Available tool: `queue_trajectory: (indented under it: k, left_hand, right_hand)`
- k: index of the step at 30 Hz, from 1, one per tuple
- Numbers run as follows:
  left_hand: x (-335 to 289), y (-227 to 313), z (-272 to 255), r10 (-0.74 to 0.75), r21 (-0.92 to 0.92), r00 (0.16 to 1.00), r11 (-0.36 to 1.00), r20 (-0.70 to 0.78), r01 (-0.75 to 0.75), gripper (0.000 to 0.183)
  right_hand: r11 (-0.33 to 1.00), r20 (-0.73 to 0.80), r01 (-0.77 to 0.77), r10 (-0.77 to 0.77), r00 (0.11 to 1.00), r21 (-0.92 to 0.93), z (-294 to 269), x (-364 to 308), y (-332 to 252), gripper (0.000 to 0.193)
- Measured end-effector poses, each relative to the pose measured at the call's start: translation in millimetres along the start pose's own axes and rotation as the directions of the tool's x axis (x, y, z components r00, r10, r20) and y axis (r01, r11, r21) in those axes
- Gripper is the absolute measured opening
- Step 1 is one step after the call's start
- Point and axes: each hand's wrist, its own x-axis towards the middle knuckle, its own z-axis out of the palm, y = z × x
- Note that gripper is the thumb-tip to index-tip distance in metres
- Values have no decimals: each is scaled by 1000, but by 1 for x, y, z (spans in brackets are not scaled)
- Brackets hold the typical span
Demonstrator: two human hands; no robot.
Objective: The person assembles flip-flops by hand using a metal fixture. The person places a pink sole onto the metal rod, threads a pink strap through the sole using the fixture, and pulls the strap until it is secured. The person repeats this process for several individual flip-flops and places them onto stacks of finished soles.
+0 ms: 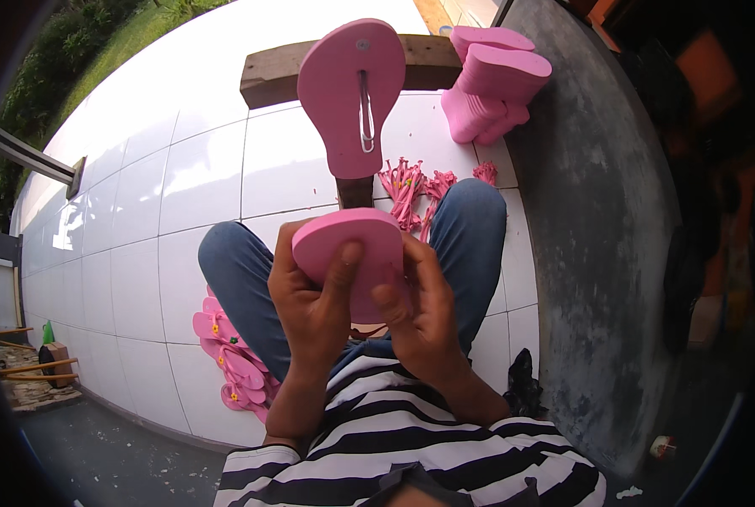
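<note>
A pink flip-flop sole (374,253) is held in front of my lap between both hands. My left hand (311,308) grips its left side, the thumb pressed on the upper face. On the other side my right hand (424,317) wraps the edge, its thumb near the lower part. Just beyond, a second pink sole (331,101) rests on a wooden stand (268,76). A slim, looped metal piece (366,118) stands out against that sole, below a small round metal spot. The far side of the held sole is hidden.
Stacked pink soles (500,80) stand at the far right, by a dark grey ledge (597,211). Bundles of pink straps (404,190) lie beyond my right knee. Pink flip-flops with straps (238,367) are piled left of my leg. A black plastic bag (523,380) lies at right.
</note>
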Motion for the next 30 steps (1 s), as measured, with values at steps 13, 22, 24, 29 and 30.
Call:
queue_trajectory:
  k: [13,22,24,29,30]
  left_hand:
    - [23,-29,-39,-318,266,934,925,161,270,32]
    - [37,-75,-46,-451,-247,893,867,-18,433,34]
    - [37,-86,-40,-479,-465,877,769,36,439,29]
    - [30,-187,-49,-522,413,821,817,233,402,22]
    - [21,-207,-48,-436,627,833,766,340,145,15]
  right_hand:
    - [972,329,-203,230,916,-115,-35,13,36,44]
    - [781,342,-602,618,708,-165,-79,-13,73,36]
    - [826,281,-536,564,777,-174,-102,-17,67,37]
    - [901,-106,-431,433,895,46,-197,-39,83,33]
    - [918,-246,-359,391,887,167,-211,-45,99,32]
